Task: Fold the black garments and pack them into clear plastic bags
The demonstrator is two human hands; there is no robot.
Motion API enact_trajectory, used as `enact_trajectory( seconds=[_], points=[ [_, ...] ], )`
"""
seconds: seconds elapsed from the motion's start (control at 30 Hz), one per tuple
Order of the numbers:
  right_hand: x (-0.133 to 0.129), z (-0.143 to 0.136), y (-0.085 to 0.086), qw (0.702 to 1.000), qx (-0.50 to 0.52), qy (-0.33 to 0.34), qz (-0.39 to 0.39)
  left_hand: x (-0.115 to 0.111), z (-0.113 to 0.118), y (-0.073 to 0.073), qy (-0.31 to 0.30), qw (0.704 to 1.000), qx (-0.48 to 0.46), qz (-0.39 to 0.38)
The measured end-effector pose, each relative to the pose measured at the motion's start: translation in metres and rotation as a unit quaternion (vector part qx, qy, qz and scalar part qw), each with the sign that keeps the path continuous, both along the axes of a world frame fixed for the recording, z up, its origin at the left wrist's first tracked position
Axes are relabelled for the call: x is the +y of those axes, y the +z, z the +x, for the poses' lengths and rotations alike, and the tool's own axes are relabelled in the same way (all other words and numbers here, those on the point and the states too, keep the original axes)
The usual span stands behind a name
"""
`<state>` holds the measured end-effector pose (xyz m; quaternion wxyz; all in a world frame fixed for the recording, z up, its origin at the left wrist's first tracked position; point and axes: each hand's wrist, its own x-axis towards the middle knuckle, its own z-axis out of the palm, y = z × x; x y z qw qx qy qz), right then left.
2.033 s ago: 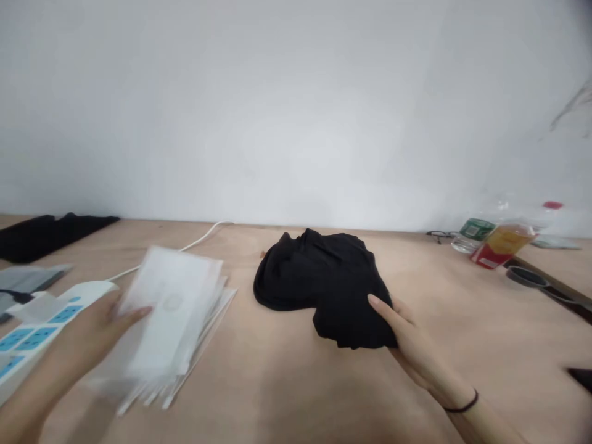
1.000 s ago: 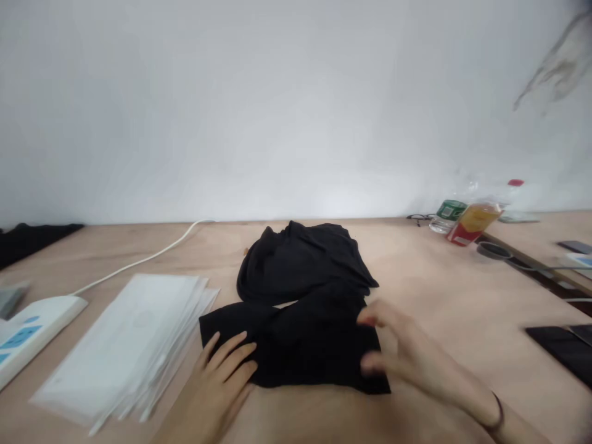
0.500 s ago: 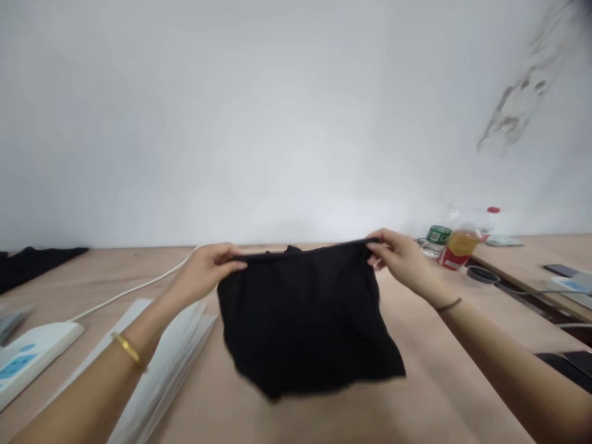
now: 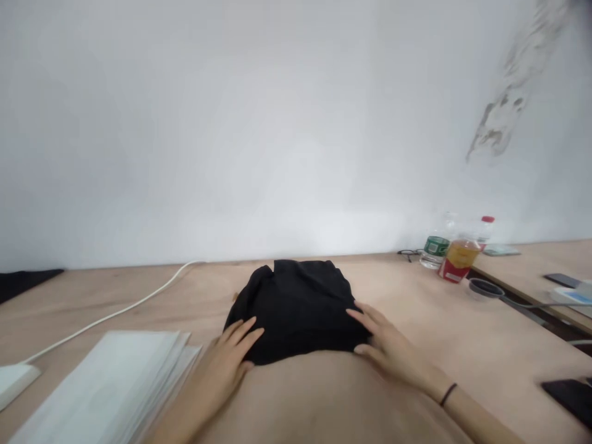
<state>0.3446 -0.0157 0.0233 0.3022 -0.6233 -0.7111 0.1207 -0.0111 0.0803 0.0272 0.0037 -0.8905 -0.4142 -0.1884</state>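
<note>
A black cloth point(image 4: 305, 308) lies on the wooden table point(image 4: 370, 401) in front of me, its far edge uneven and folded. My left hand point(image 4: 226, 361) rests on its near left corner with the fingers spread. On the near right side, my right hand point(image 4: 388, 345) touches the cloth, fingers apart and thumb at the near edge. Neither hand grips the fabric.
To the left are a stack of white sheets point(image 4: 106, 382), a white cable point(image 4: 134, 305), a power strip point(image 4: 16, 382) and another black cloth point(image 4: 25, 282). At right stand a green-labelled bottle point(image 4: 435, 246), a drink cup point(image 4: 457, 262), a round container point(image 4: 485, 288) and a dark phone point(image 4: 568, 394).
The black cloth has come down from being held up by its top edge and now lies on the table. Both hands have lowered and let go of that edge, their fingers now spread.
</note>
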Motion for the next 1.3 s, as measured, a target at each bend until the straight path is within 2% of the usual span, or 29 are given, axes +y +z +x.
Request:
enact_trajectory(
  seconds=[0.07,0.13,0.2,0.3,0.43,0.7,1.0,1.07,1.13,1.23,1.3],
  points=[
    [0.017,-0.008,-0.029,0.999,-0.028,-0.018,-0.002,0.018,0.006,-0.028,0.01,0.999,-0.032,0.031],
    [0.044,-0.014,-0.044,0.998,-0.033,-0.042,0.017,0.042,0.014,-0.04,0.026,0.996,-0.06,0.054],
    [0.075,-0.017,-0.047,0.997,-0.023,-0.062,0.035,0.069,0.022,-0.04,0.042,0.994,-0.071,0.066],
    [0.114,-0.016,-0.045,0.996,-0.001,-0.079,0.051,0.097,0.033,-0.031,0.055,0.993,-0.072,0.072],
    [0.134,-0.009,-0.043,0.991,0.045,-0.089,0.087,0.104,0.036,-0.024,0.06,0.992,-0.071,0.084],
    [0.136,-0.002,-0.051,0.975,0.102,-0.126,0.151,0.101,0.038,-0.024,0.078,0.986,-0.089,0.12],
    [0.141,-0.008,-0.04,0.964,0.114,-0.11,0.212,0.101,0.043,-0.016,0.095,0.98,-0.087,0.153],
    [0.134,-0.008,-0.031,0.965,0.111,-0.107,0.213,0.098,0.039,-0.007,0.099,0.978,-0.09,0.16],
    [0.117,-0.006,-0.015,0.969,0.103,-0.092,0.203,0.086,0.027,0.01,0.089,0.98,-0.085,0.159],
    [0.067,-0.002,0.018,0.987,0.083,-0.015,0.139,0.042,0.001,0.042,0.024,0.994,-0.043,0.103],
    [0.027,-0.003,0.035,0.995,0.071,0.062,0.024,0.001,-0.012,0.057,-0.024,1.0,0.002,0.014]
  ],
)
